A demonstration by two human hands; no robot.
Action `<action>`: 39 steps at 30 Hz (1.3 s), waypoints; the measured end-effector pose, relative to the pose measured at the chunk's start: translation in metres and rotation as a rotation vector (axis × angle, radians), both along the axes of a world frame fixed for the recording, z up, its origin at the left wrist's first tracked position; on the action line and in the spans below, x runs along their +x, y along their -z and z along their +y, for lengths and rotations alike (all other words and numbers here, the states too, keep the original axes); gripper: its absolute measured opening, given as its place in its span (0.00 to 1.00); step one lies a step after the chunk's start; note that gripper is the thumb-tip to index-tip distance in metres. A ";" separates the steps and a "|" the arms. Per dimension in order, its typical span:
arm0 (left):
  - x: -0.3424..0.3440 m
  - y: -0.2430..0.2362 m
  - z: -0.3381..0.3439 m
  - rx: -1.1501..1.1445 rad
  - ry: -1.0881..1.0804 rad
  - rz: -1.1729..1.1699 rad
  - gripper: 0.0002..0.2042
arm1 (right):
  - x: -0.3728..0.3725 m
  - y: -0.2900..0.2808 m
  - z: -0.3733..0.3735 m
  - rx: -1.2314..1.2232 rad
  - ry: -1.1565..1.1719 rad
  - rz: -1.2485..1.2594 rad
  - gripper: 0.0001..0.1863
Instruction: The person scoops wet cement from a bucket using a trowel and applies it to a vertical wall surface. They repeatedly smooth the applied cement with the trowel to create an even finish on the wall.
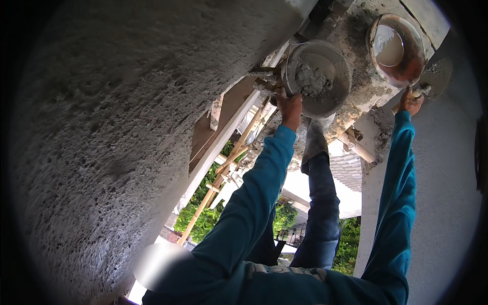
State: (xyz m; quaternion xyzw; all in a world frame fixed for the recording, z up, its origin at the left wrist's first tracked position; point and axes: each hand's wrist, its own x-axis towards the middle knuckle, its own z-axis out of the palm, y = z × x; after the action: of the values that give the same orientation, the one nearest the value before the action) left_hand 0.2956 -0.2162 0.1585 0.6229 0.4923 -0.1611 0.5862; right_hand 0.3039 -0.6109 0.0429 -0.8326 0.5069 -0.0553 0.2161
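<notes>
A grey bucket (341,63) with a wire handle stands in front of me, with lumpy wet mortar (311,81) inside. My left hand (291,108) is closed on the bucket's near left rim, its fingertips partly hidden. Farther right, my right hand (409,103) is closed round the handle of a trowel (438,79). The trowel's broad blade points away to the right and has mortar on it near the handle. Just beyond that hand is a reddish-brown bucket (410,72) holding pale liquid.
Both buckets rest on a rough, mortar-spattered ledge (358,96). A coarse grey plastered wall (117,132) fills the left side; a smoother wall (442,183) rises at right. Bamboo poles (206,201), green plants (203,218) and a tiled roof (348,170) show below through gaps.
</notes>
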 end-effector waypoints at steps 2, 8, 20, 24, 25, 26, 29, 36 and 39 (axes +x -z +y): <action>-0.003 0.001 0.007 -0.026 0.044 0.022 0.23 | -0.004 0.002 0.001 0.016 -0.042 -0.076 0.38; -0.014 0.003 0.013 -0.092 -0.015 0.000 0.25 | 0.008 0.019 -0.001 0.499 0.287 -0.473 0.30; -0.028 0.003 0.039 -0.018 0.024 -0.056 0.26 | 0.008 0.056 -0.018 1.035 0.484 -0.250 0.19; -0.031 0.011 0.045 -0.025 0.015 -0.113 0.22 | -0.006 0.052 -0.037 1.016 0.305 -0.288 0.15; -0.036 0.007 0.050 -0.002 -0.010 -0.085 0.22 | 0.012 0.019 0.007 0.975 0.445 -0.329 0.13; -0.032 0.000 0.050 -0.006 -0.010 -0.068 0.21 | 0.010 -0.005 0.023 0.931 0.440 -0.383 0.13; -0.035 0.000 0.055 0.002 -0.005 -0.090 0.22 | -0.017 -0.053 0.033 0.864 0.379 -0.373 0.17; -0.032 -0.019 0.052 0.021 -0.043 -0.125 0.20 | -0.069 -0.180 0.085 0.519 -0.008 -0.301 0.18; -0.033 -0.023 0.047 -0.009 -0.098 -0.155 0.17 | -0.079 -0.213 0.111 0.274 -0.277 -0.176 0.19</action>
State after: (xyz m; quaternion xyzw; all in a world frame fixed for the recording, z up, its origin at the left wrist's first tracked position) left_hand 0.2625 -0.1696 0.1816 0.6059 0.4745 -0.0857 0.6327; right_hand 0.2246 -0.4998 0.2557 -0.8490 0.3698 -0.0279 0.3763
